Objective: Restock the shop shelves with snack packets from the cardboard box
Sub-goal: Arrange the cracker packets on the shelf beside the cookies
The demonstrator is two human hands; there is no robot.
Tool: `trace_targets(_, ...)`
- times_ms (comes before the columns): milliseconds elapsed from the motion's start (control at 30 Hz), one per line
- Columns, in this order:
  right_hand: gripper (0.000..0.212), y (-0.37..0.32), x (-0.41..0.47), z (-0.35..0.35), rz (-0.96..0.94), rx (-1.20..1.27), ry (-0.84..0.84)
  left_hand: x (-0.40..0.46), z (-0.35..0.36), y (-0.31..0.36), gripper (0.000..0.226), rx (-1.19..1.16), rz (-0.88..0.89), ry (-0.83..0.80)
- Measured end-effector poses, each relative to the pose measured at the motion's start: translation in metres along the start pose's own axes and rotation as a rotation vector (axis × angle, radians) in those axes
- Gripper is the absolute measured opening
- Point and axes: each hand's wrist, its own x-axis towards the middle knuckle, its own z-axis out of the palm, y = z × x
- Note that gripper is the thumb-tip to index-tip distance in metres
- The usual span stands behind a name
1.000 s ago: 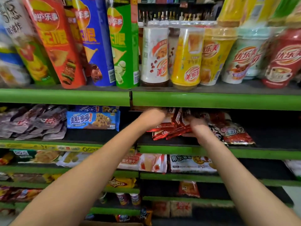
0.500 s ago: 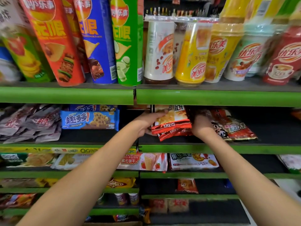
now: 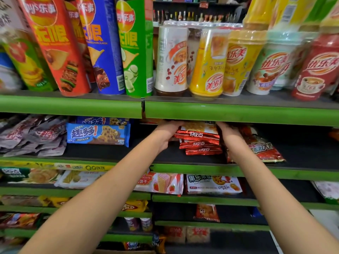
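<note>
A stack of red and white snack packets [image 3: 199,138] lies on the second shelf [image 3: 194,169], under the green rail of the top shelf. My left hand [image 3: 166,132] grips the stack's left side, fingers over its top edge. My right hand [image 3: 228,133] presses against the stack's right side. Both arms reach up from the bottom of the view. The cardboard box [image 3: 124,251] shows only as a thin rim at the bottom edge.
Tall crisp tubes [image 3: 108,46] and drink cups [image 3: 207,63] crowd the top shelf. A blue biscuit pack [image 3: 98,134] and grey packets [image 3: 33,135] lie left of my hands, a red bag [image 3: 264,149] right. Lower shelves hold more snack packs.
The loose red packets have been gathered into a neat stack and pushed further back on the shelf. Both hands have moved up and in, close under the shelf rail.
</note>
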Motion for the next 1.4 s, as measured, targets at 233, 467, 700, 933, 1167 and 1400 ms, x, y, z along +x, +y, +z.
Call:
trace_targets(233, 0.073, 0.007, -0.004, -0.014, -0.188, -0.154, -0.079, -0.005, 0.006, -0.003, 0.009, -0.206, 0.023, -0.069)
trace_targets(467, 0.076, -0.007, -0.019, -0.018, -0.36, -0.698, -0.021, -0.016, 0.019, -0.006, 0.01, -0.058, 0.032, -0.055)
trace_targets(700, 0.056, -0.006, -0.055, -0.006, -0.548, -0.437, -0.146, -0.037, -0.015, -0.011, 0.028, -0.16, 0.035, -0.038)
trace_targets(933, 0.046, 0.009, -0.066, 0.035, -0.188, 0.203, -0.503, -0.066, -0.073, -0.033, 0.015, -0.148, -0.011, -0.104)
trace_targets(1167, 0.033, 0.014, -0.064, 0.056, -0.209, 0.231, -0.551, -0.068, -0.126, -0.037, 0.002, -0.268, 0.013, -0.006)
trace_targets(1400, 0.05, 0.022, -0.069, 0.072, -0.31, 0.214, -0.431, -0.071, -0.144, -0.041, 0.007, -0.057, -0.041, -0.153)
